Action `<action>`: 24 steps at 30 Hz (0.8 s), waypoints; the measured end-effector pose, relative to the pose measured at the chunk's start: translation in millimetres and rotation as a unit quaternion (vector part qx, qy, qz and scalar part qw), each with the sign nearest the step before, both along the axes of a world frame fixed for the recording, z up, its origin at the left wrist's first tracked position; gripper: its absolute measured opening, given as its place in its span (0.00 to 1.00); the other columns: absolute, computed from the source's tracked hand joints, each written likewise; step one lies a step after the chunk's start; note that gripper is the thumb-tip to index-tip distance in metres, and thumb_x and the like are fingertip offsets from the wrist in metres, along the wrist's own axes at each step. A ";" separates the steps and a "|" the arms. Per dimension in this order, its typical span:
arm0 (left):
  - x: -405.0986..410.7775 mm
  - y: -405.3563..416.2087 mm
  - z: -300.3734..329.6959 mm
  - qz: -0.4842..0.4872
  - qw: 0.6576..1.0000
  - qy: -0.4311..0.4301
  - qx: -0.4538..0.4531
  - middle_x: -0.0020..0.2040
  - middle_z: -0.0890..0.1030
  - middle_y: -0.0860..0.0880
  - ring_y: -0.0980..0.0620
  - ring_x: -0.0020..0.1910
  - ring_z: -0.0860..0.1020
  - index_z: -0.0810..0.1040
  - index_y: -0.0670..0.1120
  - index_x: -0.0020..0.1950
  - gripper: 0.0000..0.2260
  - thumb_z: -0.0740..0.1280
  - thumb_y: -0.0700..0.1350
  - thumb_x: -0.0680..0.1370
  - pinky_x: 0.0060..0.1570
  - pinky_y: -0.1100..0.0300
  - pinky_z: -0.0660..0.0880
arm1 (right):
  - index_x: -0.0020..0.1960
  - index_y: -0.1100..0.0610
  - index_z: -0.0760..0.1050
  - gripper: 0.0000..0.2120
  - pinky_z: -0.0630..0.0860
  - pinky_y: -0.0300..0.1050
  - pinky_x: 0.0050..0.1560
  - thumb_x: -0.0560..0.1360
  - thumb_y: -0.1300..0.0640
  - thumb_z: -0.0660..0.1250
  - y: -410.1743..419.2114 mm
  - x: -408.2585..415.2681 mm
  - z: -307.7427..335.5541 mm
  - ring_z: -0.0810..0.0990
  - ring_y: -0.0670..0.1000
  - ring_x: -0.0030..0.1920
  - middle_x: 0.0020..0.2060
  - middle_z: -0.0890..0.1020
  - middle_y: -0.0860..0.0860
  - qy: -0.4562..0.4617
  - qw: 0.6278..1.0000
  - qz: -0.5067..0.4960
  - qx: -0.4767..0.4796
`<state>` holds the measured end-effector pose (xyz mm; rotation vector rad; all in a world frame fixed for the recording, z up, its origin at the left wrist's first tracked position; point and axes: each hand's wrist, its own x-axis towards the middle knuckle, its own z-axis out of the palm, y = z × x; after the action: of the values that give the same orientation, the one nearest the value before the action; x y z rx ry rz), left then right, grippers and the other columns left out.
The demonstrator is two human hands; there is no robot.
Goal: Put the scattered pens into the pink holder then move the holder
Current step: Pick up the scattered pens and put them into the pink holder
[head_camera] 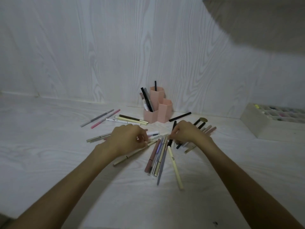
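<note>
Head view: scattered pens (158,156) at 6 o'clock of the pink holder (158,111) are gathered for loading, a black pen (173,128) pinched by the right hand (186,131), a beige pen (132,156) by the left hand (128,138).

Looking forward and down from head height, wide-angle, close over the pale wood-grain tabletop (49,162); facing the white wood-grain wall (82,47) filling the frame's upper half.
</note>
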<state>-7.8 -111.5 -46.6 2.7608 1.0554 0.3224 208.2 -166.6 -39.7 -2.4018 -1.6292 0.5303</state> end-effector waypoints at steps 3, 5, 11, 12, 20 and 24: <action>-2.3 -1.5 -7.6 0.011 1.000 0.011 0.017 0.46 0.80 0.58 0.58 0.41 0.72 0.80 0.59 0.50 0.07 0.68 0.55 0.74 0.33 0.64 0.63 | 0.39 0.59 0.68 0.19 0.74 0.44 0.42 0.71 0.45 0.70 6.7 -13.5 8.1 0.76 0.52 0.41 0.41 0.77 0.53 -0.050 0.998 -0.006 -0.048; -3.8 -0.4 -10.0 0.009 1.000 0.017 0.007 0.47 0.80 0.57 0.57 0.40 0.72 0.81 0.59 0.49 0.06 0.68 0.53 0.74 0.32 0.64 0.63 | 0.38 0.59 0.66 0.19 0.71 0.41 0.33 0.72 0.46 0.69 14.4 -23.3 16.4 0.74 0.49 0.33 0.35 0.75 0.51 -0.039 0.995 -0.020 -0.092; -5.8 1.9 -13.3 0.006 1.000 0.013 -0.008 0.47 0.80 0.56 0.57 0.41 0.73 0.81 0.57 0.47 0.04 0.69 0.53 0.73 0.30 0.65 0.63 | 0.33 0.57 0.67 0.19 0.62 0.37 0.33 0.79 0.48 0.59 40.5 -33.0 25.6 0.62 0.46 0.29 0.31 0.67 0.50 0.028 0.943 -0.080 -0.323; -4.1 2.0 -12.8 0.008 1.000 0.013 -0.007 0.46 0.80 0.56 0.56 0.41 0.73 0.81 0.57 0.46 0.04 0.70 0.53 0.73 0.30 0.65 0.62 | 0.33 0.57 0.67 0.19 0.62 0.37 0.33 0.79 0.48 0.59 41.7 -30.2 25.9 0.62 0.45 0.30 0.31 0.67 0.49 0.046 0.939 -0.088 -0.330; 2.9 5.9 -8.7 0.018 1.000 0.021 0.004 0.44 0.82 0.54 0.53 0.41 0.75 0.82 0.54 0.42 0.06 0.72 0.55 0.71 0.36 0.61 0.64 | 0.33 0.56 0.69 0.19 0.62 0.32 0.26 0.77 0.44 0.63 40.9 -15.9 18.9 0.62 0.43 0.26 0.28 0.71 0.48 0.112 0.941 -0.121 -0.295; 12.0 6.3 -8.5 0.027 0.999 0.026 0.005 0.43 0.83 0.52 0.52 0.40 0.75 0.84 0.52 0.44 0.08 0.73 0.55 0.70 0.36 0.61 0.64 | 0.33 0.57 0.70 0.20 0.62 0.31 0.19 0.77 0.46 0.63 45.0 -20.5 17.9 0.65 0.42 0.18 0.22 0.73 0.48 0.116 0.931 -0.116 -0.325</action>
<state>4.3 -105.2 -55.1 2.7676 1.1445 0.2664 187.7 -121.6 -21.9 -2.7639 -1.1623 1.4300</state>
